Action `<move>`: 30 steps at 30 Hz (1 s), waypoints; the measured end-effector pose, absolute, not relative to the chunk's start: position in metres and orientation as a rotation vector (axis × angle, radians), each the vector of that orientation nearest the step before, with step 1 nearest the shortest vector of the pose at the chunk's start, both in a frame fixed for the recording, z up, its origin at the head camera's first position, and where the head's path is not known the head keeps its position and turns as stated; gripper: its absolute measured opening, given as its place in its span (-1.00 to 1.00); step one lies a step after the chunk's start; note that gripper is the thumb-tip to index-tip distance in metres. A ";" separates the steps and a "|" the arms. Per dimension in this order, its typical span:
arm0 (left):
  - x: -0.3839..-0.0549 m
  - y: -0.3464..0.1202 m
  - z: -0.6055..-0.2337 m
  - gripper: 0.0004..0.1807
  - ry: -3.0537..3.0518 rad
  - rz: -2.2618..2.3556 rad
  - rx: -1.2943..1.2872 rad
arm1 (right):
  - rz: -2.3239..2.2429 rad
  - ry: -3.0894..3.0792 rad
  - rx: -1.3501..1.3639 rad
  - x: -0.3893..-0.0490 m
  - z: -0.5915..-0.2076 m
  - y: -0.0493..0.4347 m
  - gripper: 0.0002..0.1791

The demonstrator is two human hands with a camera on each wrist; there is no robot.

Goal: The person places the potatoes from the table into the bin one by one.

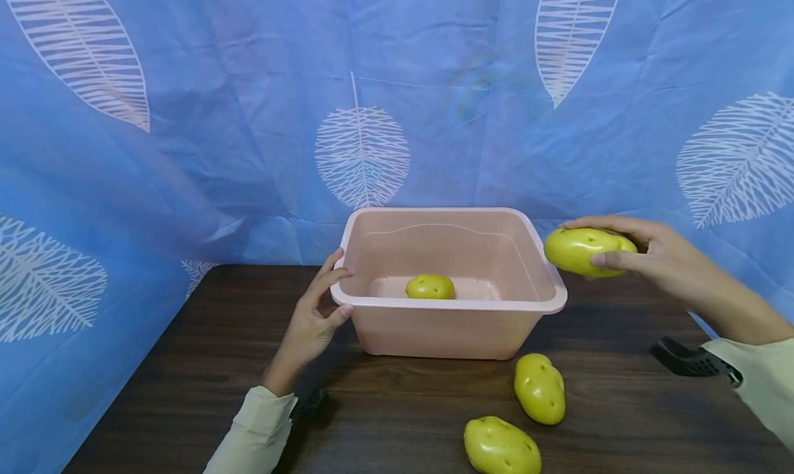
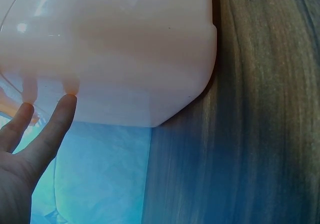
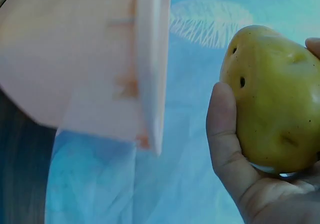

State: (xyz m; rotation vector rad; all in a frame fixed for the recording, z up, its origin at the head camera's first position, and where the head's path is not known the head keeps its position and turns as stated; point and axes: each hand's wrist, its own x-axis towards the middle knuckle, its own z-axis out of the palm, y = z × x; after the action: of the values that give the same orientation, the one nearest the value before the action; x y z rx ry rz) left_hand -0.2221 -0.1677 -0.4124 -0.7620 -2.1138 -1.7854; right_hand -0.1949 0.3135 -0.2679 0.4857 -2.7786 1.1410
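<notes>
A yellow potato [image 1: 583,251] with a glossy skin and dark eyes is in my right hand [image 1: 645,250], just beyond the right rim of a pink plastic bin [image 1: 434,333]. In the right wrist view the thumb lies along one side of the potato [image 3: 277,99], and part of the hand is cut off by the frame. My left hand [image 1: 313,315] holds the bin's left front corner, fingers at the rim and thumb at the front. The left wrist view shows fingertips [image 2: 70,102] against the bin's wall. Another potato [image 1: 430,286] lies inside the bin.
Two more potatoes lie on the dark wooden table [image 1: 384,405] before the bin: one [image 1: 540,389] near its right front corner, the other [image 1: 501,446] closer to me. A blue cloth [image 1: 260,116] with white leaf prints hangs behind the table.
</notes>
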 end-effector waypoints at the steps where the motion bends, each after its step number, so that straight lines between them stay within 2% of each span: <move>1: -0.222 -0.168 -0.412 -0.40 -2.114 -1.785 -0.761 | 1.147 -2.783 0.495 -0.195 -0.265 0.310 -0.48; 7: -0.223 -0.169 -0.414 -0.42 -2.102 -1.782 -0.775 | 1.230 -2.832 0.511 -0.202 -0.250 0.287 -0.49; 17: -0.224 -0.170 -0.415 -0.38 -2.114 -1.768 -0.775 | 1.700 -2.778 0.664 -0.222 -0.239 0.249 -0.49; 30: -0.226 -0.169 -0.417 -0.40 -2.081 -1.766 -0.825 | 2.091 -2.648 0.639 -0.257 -0.231 0.202 -0.48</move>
State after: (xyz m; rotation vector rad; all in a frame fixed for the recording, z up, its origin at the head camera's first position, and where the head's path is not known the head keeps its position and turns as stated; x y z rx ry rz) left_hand -0.2264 -0.1692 -0.4173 -0.8255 -2.0809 -1.7656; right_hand -0.2569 0.2018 -0.2314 0.6390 -2.6479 2.0905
